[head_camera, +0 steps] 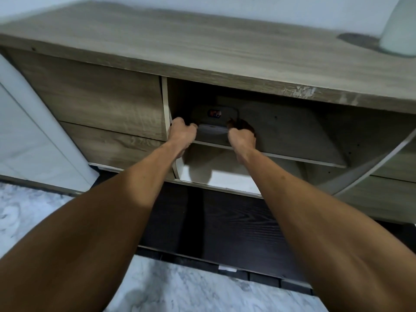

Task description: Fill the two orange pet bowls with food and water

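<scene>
Both my arms reach into the open middle compartment of a low wooden cabinet (202, 48). On its upper shelf (292, 157) stands a grey container (213, 122) with a small coloured label on its lid. My left hand (181, 134) grips the container's left end. My right hand (240, 135) grips its right end, fingers curled round the edge. The container's lower part and sides lie in shadow. No orange pet bowls are in view.
Closed wooden drawer fronts (101, 102) sit left of the compartment. A curved white-edged panel (371, 167) crosses the right side. A pale rounded object (398, 25) stands on the cabinet top at far right. A dark plank (225, 226) lies on the marbled floor (191, 289).
</scene>
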The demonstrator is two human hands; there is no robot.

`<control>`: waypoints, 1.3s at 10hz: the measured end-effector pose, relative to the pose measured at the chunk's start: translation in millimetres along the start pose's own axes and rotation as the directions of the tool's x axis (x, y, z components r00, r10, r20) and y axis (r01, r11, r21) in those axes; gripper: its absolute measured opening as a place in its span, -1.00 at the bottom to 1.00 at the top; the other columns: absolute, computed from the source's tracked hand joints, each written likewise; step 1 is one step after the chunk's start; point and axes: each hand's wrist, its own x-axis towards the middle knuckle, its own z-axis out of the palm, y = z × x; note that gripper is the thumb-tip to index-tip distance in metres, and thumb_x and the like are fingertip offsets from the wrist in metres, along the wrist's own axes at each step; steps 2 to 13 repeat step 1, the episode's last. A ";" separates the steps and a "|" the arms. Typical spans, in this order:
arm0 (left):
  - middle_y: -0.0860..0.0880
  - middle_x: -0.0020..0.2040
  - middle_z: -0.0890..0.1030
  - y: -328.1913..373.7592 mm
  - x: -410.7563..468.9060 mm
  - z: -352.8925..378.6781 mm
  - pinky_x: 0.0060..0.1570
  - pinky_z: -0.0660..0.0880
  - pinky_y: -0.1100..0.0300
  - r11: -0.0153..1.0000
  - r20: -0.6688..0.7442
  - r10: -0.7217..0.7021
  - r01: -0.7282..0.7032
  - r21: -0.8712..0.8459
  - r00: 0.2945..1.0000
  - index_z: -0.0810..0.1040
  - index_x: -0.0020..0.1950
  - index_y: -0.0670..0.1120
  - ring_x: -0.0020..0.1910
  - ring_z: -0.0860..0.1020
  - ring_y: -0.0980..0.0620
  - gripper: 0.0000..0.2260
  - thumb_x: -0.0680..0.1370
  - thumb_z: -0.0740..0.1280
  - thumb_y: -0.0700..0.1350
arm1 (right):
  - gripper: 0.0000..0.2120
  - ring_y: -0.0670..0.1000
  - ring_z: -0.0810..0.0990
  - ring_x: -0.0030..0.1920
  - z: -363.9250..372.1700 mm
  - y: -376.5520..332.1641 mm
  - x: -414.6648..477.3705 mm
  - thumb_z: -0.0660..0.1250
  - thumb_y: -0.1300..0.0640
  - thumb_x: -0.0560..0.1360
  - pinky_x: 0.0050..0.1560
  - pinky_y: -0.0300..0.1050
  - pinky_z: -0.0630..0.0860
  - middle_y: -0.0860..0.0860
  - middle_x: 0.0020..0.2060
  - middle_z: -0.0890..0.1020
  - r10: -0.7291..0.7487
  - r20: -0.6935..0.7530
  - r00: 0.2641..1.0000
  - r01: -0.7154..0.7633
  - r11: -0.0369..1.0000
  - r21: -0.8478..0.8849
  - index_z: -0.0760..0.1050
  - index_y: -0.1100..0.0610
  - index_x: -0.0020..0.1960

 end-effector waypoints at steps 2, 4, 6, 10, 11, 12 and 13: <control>-0.16 0.19 0.53 8.7 -3.8 -7.4 0.23 0.44 0.08 1.000 0.012 -0.021 0.021 0.019 1.000 0.43 0.31 -0.24 0.21 0.50 -0.13 -0.66 0.60 0.30 -0.10 | -0.45 0.21 0.44 0.40 -16.7 -5.2 -12.2 0.27 -0.06 0.61 0.38 -0.10 0.34 0.21 0.40 0.48 0.042 0.024 0.999 -0.040 0.997 -0.061 0.40 0.29 0.45; -0.16 0.19 0.53 8.7 -3.8 -7.4 0.23 0.44 0.08 1.000 0.012 -0.021 0.021 0.019 1.000 0.43 0.31 -0.24 0.21 0.50 -0.13 -0.66 0.60 0.30 -0.10 | -0.45 0.21 0.44 0.40 -16.7 -5.2 -12.2 0.27 -0.06 0.61 0.38 -0.10 0.34 0.21 0.40 0.48 0.042 0.024 0.999 -0.040 0.997 -0.061 0.40 0.29 0.45; -0.16 0.19 0.53 8.7 -3.8 -7.4 0.23 0.44 0.08 1.000 0.012 -0.021 0.021 0.019 1.000 0.43 0.31 -0.24 0.21 0.50 -0.13 -0.66 0.60 0.30 -0.10 | -0.45 0.21 0.44 0.40 -16.7 -5.2 -12.2 0.27 -0.06 0.61 0.38 -0.10 0.34 0.21 0.40 0.48 0.042 0.024 0.999 -0.040 0.997 -0.061 0.40 0.29 0.45; -0.16 0.19 0.53 8.7 -3.8 -7.4 0.23 0.44 0.08 1.000 0.012 -0.021 0.021 0.019 1.000 0.43 0.31 -0.24 0.21 0.50 -0.13 -0.66 0.60 0.30 -0.10 | -0.45 0.21 0.44 0.40 -16.7 -5.2 -12.2 0.27 -0.06 0.61 0.38 -0.10 0.34 0.21 0.40 0.48 0.042 0.024 0.999 -0.040 0.997 -0.061 0.40 0.29 0.45; -0.16 0.19 0.53 8.7 -3.8 -7.4 0.23 0.44 0.08 1.000 0.012 -0.021 0.021 0.019 1.000 0.43 0.31 -0.24 0.21 0.50 -0.13 -0.66 0.60 0.30 -0.10 | -0.45 0.21 0.44 0.40 -16.7 -5.2 -12.2 0.27 -0.06 0.61 0.38 -0.10 0.34 0.21 0.40 0.48 0.042 0.024 0.999 -0.040 0.997 -0.061 0.40 0.29 0.45; -0.16 0.19 0.53 8.7 -3.8 -7.4 0.23 0.44 0.08 1.000 0.012 -0.021 0.021 0.019 1.000 0.43 0.31 -0.24 0.21 0.50 -0.13 -0.66 0.60 0.30 -0.10 | -0.45 0.21 0.44 0.40 -16.7 -5.2 -12.2 0.27 -0.06 0.61 0.38 -0.10 0.34 0.21 0.40 0.48 0.042 0.024 0.999 -0.040 0.997 -0.061 0.40 0.29 0.45; -0.16 0.19 0.53 8.7 -3.8 -7.4 0.23 0.44 0.08 1.000 0.012 -0.021 0.021 0.019 1.000 0.43 0.31 -0.24 0.21 0.50 -0.13 -0.66 0.60 0.30 -0.10 | -0.45 0.21 0.44 0.40 -16.7 -5.2 -12.2 0.27 -0.06 0.61 0.38 -0.10 0.34 0.21 0.40 0.48 0.042 0.024 0.999 -0.040 0.997 -0.061 0.40 0.29 0.45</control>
